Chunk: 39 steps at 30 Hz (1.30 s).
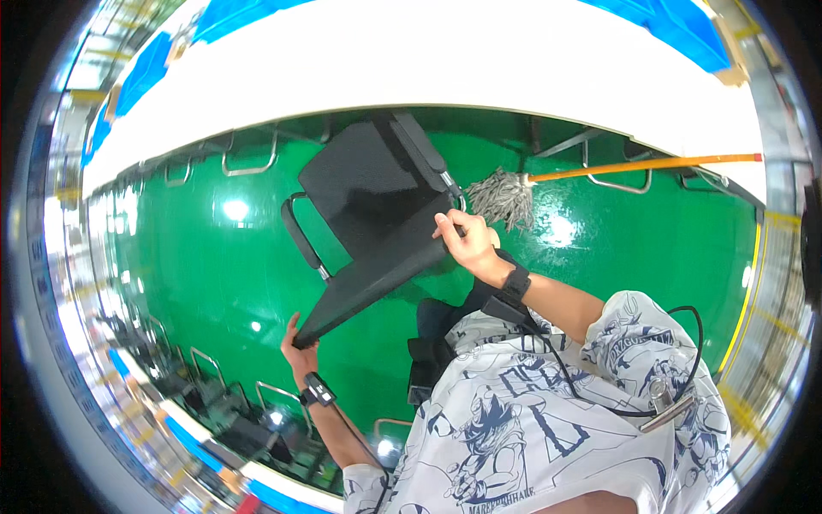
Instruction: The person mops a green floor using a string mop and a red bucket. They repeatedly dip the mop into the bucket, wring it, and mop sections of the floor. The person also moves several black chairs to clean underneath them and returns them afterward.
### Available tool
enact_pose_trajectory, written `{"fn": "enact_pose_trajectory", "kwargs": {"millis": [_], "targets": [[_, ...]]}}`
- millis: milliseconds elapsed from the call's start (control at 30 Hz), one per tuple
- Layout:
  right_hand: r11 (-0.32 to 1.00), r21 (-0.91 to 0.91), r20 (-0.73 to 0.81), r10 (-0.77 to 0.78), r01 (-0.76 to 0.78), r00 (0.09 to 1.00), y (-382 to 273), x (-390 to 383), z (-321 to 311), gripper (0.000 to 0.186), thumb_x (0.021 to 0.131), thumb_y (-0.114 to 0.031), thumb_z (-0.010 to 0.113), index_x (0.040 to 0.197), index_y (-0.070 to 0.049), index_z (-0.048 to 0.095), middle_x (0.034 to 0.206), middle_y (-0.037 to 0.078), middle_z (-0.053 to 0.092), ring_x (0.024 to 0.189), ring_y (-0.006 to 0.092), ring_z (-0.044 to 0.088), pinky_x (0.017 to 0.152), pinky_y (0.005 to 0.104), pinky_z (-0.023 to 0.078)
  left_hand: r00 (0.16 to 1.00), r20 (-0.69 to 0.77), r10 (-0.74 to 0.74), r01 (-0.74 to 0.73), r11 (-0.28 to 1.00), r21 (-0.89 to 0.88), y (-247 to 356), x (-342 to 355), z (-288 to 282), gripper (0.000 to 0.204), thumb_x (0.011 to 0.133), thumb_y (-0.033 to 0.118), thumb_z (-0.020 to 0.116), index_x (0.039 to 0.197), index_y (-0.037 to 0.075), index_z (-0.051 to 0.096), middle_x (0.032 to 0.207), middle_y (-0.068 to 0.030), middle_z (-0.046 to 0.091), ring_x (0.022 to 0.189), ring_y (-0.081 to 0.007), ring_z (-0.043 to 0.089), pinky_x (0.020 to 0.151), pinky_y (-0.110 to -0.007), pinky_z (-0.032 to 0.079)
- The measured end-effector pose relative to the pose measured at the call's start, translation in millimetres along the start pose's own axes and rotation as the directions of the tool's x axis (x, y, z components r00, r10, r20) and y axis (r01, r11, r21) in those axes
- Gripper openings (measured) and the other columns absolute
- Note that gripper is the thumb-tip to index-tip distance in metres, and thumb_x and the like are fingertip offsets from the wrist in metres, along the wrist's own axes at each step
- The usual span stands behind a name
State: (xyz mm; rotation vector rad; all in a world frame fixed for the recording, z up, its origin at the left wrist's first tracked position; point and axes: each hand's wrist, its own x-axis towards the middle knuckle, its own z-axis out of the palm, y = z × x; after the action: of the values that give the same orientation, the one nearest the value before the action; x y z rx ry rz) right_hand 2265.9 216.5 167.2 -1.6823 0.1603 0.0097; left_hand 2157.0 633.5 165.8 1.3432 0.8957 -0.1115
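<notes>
A black chair (364, 171) with two armrests stands in front of me, partly under the white table edge. Its backrest (377, 270) is tilted toward me, and both my hands grip its top edge. My left hand (300, 349) is closed round the near left corner, the thumb on the front side. At the right corner my right hand (467, 244) is closed over the edge, with some fingertips hidden behind it. Dark straps with small devices are on both my wrists. A grey string mop (503, 199) lies just beyond my right hand.
A long white table (428, 68) spans the far side, with blue bins (685, 34) on it. The mop's orange handle (642, 165) reaches right along the table edge. More dark chairs (257, 437) stand in a row behind at lower left. The floor (214, 257) is glossy green.
</notes>
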Motion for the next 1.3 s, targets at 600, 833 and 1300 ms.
{"fn": "enact_pose_trajectory", "kwargs": {"millis": [600,833,1300], "targets": [[0.841,-0.539,-0.706,-0.486,0.055,0.515,4.0,216.0,49.7,0.031,0.093,-0.016,0.04,0.066,-0.005,0.051,0.072,0.012,0.049,0.07,0.0317,0.048,0.066,0.0405,0.04,0.653,0.275,0.706,-0.643,0.324,0.694,212.8,423.6,210.2,0.036,0.093,0.018,0.038,0.111,-0.006,0.057,0.103,-0.0188,0.061,0.092,-0.0302,0.057,0.085,-0.038,0.044],[0.884,-0.466,-0.715,-0.397,0.031,0.575,19.5,240.0,52.9,0.029,0.091,-0.017,0.038,0.067,-0.004,0.047,0.071,0.015,0.047,0.069,0.0345,0.047,0.063,0.0443,0.039,0.537,0.421,0.731,-0.538,-0.088,0.838,223.0,495.1,213.9,0.025,0.09,0.011,0.044,0.103,-0.003,0.061,0.103,-0.0226,0.062,0.098,-0.0358,0.058,0.086,-0.042,0.046],[0.479,-0.73,-0.674,-0.388,-0.488,0.629,67.4,132.3,-395.2,0.046,0.075,-0.019,0.067,0.114,0.003,0.054,0.11,0.022,0.058,0.101,0.0377,0.055,0.087,0.0453,0.045,0.757,0.577,0.306,-0.606,-0.002,0.796,63.6,370.6,185.3,0.061,0.082,0.032,0.066,0.129,0.003,0.039,0.076,-0.0129,0.057,0.065,-0.0294,0.054,0.067,-0.043,0.049]]}}
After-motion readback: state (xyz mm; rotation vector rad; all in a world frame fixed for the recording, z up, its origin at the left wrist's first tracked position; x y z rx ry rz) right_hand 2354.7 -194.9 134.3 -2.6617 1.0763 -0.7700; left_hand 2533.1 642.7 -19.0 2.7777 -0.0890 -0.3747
